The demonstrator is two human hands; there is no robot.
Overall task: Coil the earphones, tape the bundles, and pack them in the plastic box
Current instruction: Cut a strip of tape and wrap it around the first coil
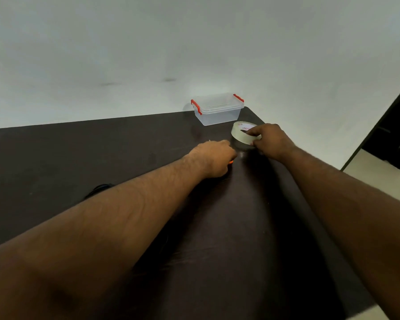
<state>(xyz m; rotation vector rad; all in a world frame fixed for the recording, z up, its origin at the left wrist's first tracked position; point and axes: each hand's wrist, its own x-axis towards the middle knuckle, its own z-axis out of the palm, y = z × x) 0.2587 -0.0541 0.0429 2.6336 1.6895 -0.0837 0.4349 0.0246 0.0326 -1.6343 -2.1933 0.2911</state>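
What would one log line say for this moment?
right hand: grip on tape roll | left hand: closed beside roll, contents unclear | plastic box: lid on, table's far edge

**Count of what is on view**

On 1 dark table (79, 153) there are 1 clear plastic box (217, 110) with 2 red latches, 1 roll of clear tape (243, 133), and 1 dark cable bundle (97, 189), partly hidden behind an arm. 2 hands reach in: 1 left hand (214, 158) and 1 right hand (269, 140). 1 small orange item (300, 161) peeks from under the left hand, too hidden to identify.
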